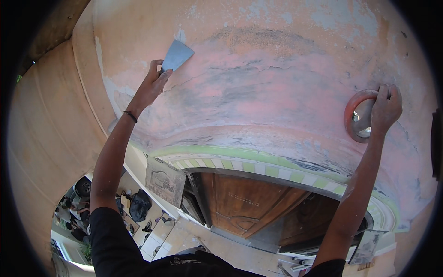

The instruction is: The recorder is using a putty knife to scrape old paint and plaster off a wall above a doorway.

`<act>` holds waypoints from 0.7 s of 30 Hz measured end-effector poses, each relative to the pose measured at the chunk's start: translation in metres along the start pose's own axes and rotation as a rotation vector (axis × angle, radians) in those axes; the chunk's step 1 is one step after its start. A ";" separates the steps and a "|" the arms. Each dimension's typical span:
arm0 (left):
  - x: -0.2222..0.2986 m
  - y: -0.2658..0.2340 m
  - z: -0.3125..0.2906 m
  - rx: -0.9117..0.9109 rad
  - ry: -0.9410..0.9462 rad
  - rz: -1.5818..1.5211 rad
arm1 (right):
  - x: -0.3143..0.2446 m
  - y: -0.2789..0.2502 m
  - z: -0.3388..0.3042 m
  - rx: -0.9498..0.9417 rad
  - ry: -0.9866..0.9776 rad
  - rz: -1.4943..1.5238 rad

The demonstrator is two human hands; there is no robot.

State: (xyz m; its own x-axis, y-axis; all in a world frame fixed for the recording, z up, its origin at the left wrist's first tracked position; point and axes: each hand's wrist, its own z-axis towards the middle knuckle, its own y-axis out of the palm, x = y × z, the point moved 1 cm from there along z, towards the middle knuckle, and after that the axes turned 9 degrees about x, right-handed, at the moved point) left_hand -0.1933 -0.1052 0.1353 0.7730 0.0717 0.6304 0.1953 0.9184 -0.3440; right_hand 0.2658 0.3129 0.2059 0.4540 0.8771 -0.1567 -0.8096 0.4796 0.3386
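Observation:
My left hand (pixel 152 85) grips a putty knife (pixel 177 55) with a wide grey blade, its fingers and thumb closed near the base of the blade. The blade lies against or just in front of the patchy pink and peach wall (pixel 249 92); I cannot tell if it touches. Off to the right, my right hand (pixel 387 110) is closed on the edge of a round, bowl-like thing with a red rim (pixel 349 115). A bright patch shows inside it, and my fingers and wrist cover part of it. Grey smears and cracks run across the wall between my hands.
Below the wall curves a green and white striped arch moulding (pixel 249 167) over a carved wooden door (pixel 244 203). Far below on the left are several people (pixel 76 212), a black bag (pixel 140 205) and pale steps (pixel 161 233). A beige curved surface (pixel 50 124) bounds the left.

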 end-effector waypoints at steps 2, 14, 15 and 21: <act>-0.002 -0.002 0.007 -0.045 -0.239 0.021 | 0.004 -0.003 0.002 -0.016 -0.013 -0.012; 0.117 0.023 0.097 0.289 0.270 0.518 | 0.001 0.000 0.002 -0.016 -0.015 -0.027; 0.120 0.020 0.093 0.298 0.271 0.573 | -0.001 -0.002 0.001 -0.025 0.006 0.023; 0.038 -0.039 0.067 0.300 0.109 0.704 | -0.002 -0.001 0.004 -0.014 0.004 -0.055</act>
State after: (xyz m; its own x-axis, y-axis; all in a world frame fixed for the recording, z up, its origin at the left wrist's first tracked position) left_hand -0.2117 -0.1127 0.2196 0.7127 0.6532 0.2556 -0.5241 0.7382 -0.4247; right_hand 0.2674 0.3108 0.2091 0.4968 0.8494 -0.1780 -0.7885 0.5275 0.3162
